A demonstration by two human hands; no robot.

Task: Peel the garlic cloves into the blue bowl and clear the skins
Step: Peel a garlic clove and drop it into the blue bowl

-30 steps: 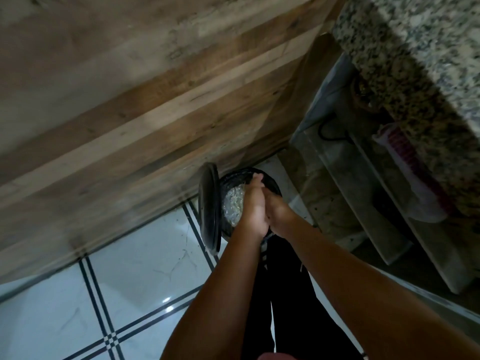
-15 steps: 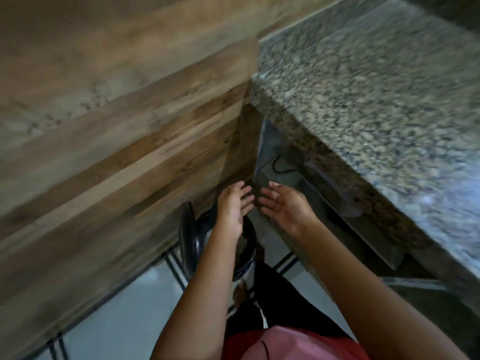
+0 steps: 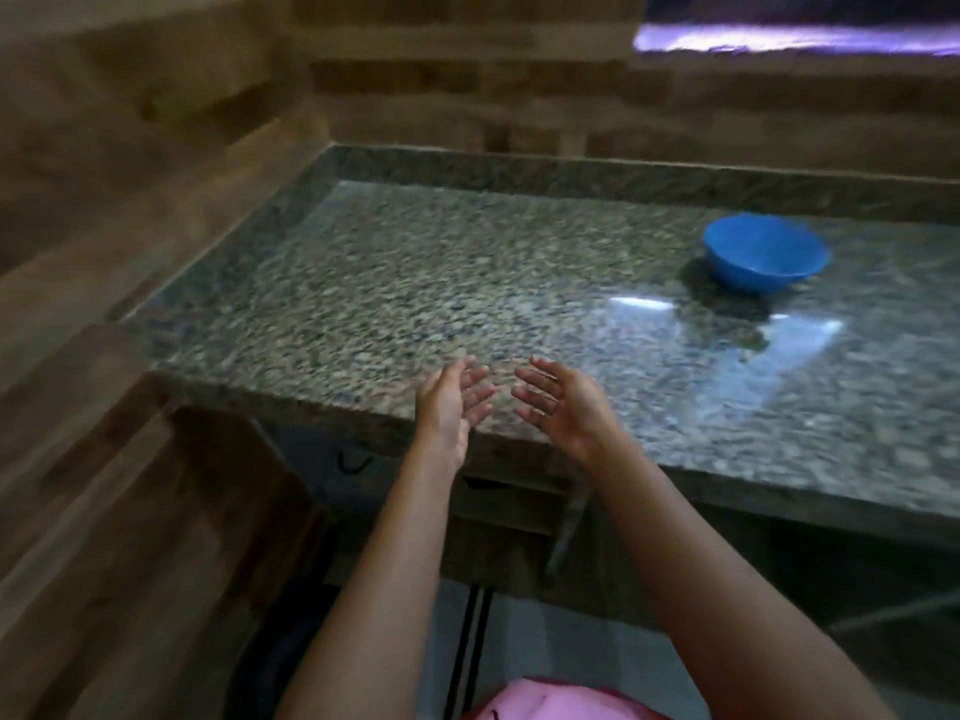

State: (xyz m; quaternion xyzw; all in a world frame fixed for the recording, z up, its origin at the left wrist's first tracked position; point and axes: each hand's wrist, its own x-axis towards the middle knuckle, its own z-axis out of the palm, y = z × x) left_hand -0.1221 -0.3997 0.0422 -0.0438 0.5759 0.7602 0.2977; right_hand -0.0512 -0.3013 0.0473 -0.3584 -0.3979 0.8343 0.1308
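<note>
Nearest the camera, a fold of pink clothing [image 3: 545,701] shows at the bottom edge, with both forearms reaching forward above it. The left hand [image 3: 449,402] and right hand [image 3: 558,402] hover just over the front edge of the granite counter [image 3: 415,283]. Their palms face each other, slightly apart, with the fingers spread and loose, and neither grasps anything. A broad stretch of speckled stone lies beyond them. The blue bowl [image 3: 763,254] sits upright well apart from the hands, far to the right, near the counter's raised back lip. A wood-patterned wall [image 3: 156,148] borders the counter on the left and rear.
</note>
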